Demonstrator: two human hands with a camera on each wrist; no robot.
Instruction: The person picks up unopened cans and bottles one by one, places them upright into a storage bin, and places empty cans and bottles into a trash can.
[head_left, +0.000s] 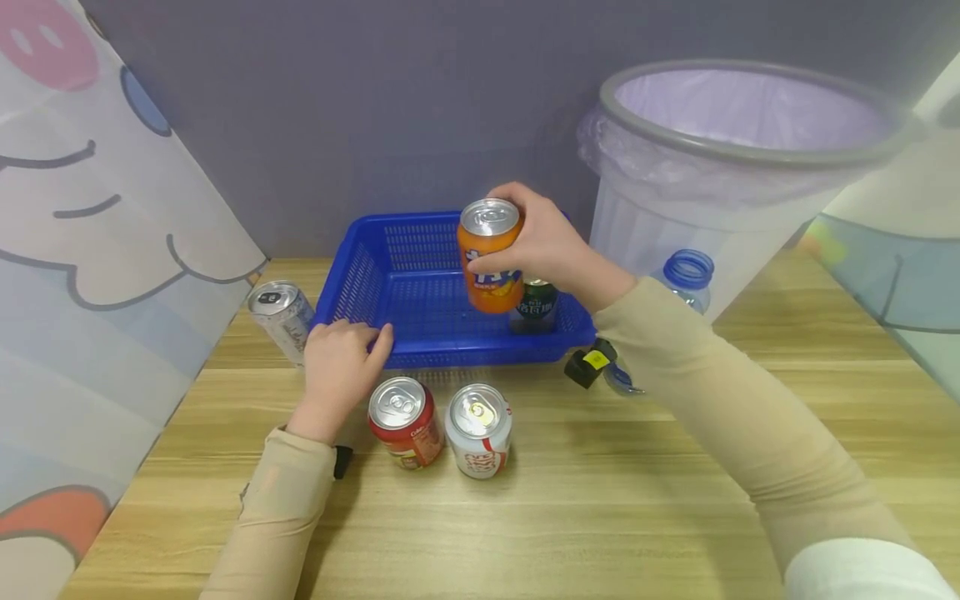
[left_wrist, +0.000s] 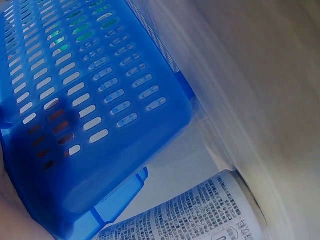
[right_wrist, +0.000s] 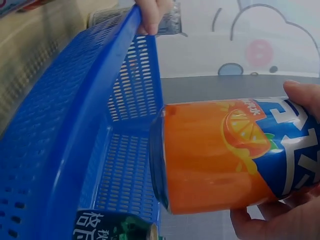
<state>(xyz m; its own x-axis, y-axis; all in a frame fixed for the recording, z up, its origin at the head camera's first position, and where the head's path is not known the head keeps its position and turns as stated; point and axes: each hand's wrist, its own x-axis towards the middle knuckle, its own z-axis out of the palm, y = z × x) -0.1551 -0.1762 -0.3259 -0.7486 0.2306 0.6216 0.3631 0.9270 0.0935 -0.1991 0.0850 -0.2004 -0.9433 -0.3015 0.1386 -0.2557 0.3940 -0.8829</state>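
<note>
R hand [head_left: 551, 237] is gripping 1 orange can [head_left: 491, 271], fingers wrapped round it, holding it over 1 blue basket [head_left: 427, 304]. L hand [head_left: 339, 367] is gripping its near-L corner. Inside, 1 green can [head_left: 536, 310] is sitting, part-hidden. Outside, 3 cans are standing: silver can [head_left: 283, 323], red can [head_left: 408, 429], white can [head_left: 480, 437]. R sleeve [head_left: 720, 383] is part-blocking 1 bottle [head_left: 688, 279] nr 1 bin [head_left: 660, 217].

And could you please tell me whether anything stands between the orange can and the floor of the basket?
Nothing visible does: the right hand holds the orange can above the blue basket, whose left part is bare. Only the green can, at its right end, might get in the way.
</note>
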